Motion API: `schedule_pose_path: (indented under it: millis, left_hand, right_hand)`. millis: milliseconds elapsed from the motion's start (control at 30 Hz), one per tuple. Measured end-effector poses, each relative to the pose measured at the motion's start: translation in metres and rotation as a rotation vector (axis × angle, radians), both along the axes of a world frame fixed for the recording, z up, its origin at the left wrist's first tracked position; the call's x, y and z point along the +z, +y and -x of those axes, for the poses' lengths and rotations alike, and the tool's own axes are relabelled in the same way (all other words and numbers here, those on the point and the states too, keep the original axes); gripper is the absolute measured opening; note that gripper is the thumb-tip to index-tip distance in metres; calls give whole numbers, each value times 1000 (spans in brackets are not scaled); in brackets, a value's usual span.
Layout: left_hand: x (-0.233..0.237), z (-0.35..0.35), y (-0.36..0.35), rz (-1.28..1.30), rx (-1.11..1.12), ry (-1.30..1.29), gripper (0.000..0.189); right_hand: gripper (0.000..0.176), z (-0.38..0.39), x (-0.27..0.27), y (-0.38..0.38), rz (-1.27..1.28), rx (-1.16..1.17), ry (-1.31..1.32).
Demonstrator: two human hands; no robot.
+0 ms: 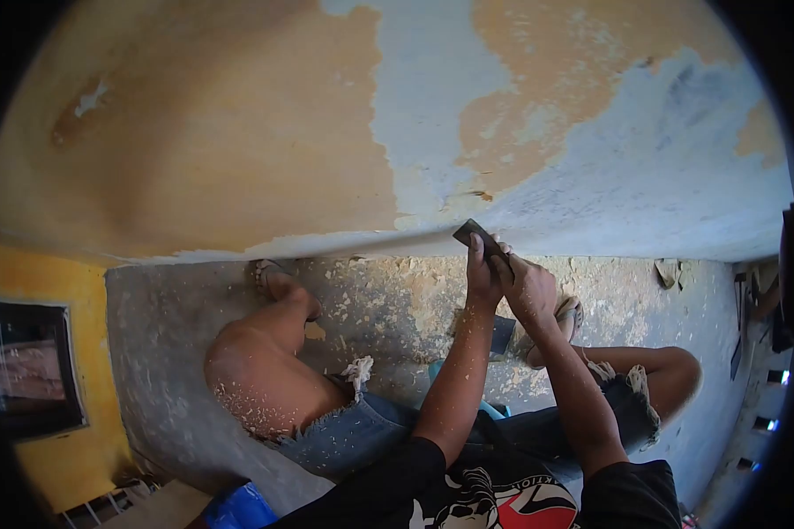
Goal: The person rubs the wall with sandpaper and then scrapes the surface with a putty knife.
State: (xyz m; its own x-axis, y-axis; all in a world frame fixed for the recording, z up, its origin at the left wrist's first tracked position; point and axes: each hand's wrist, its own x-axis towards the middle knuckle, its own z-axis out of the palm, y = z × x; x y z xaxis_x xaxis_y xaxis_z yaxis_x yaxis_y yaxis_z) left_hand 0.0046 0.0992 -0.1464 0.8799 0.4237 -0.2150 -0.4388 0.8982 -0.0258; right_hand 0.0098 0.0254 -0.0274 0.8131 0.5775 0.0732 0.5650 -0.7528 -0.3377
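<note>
Both hands grip one dark flat scraper (469,233) close to the foot of the wall. My left hand (483,271) has its fingers wrapped round the tool, with the thumb along it. Right beside it, my right hand (531,289) is closed round the lower part of the tool. The scraper's flat end points up and left, near the wall's lower edge; whether it touches cannot be made out. On the wall (432,115), orange-tan paint is partly peeled, and a pale layer shows. Paint flakes (428,304) lie on the grey floor below.
My bent legs spread to both sides, with flakes on the left knee (238,379). A dark flat piece (503,335) lies on the floor between them. A dark-framed opening (26,366) is at left, a blue object (243,507) at lower left.
</note>
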Motion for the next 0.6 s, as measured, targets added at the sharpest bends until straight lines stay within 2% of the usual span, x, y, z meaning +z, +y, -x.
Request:
schedule_pose_path:
  millis: [100,167,200,233,300,367,500,567,600]
  left_hand:
    - [-12,-6,13,-39,48,-78,44]
    - [-3,5,29,-51,146,-156,45]
    - [5,9,27,-124,155,-114,45]
    - [5,7,21,-127,155,-121,45]
    - [1,2,-4,-99,-18,-49,44]
    - [7,-4,-11,-85,5,11,44]
    - [9,-2,-2,-8,88,-69,41]
    - [8,3,-2,36,109,-161,31]
    - [9,2,-7,-40,68,-29,31]
  right_hand:
    - [31,0,7,25,-7,26,1]
    - [31,5,2,27,-10,59,-12]
    - [31,7,0,23,5,48,3]
    - [31,4,-1,21,13,38,3]
    - [30,1,-3,6,-58,1,-56]
    - [28,-2,-4,-5,-59,-24,-73]
    - [28,-3,-10,3,-72,6,-54]
    - [28,2,0,3,-30,13,-44]
    - [28,2,2,-1,-52,-5,-45]
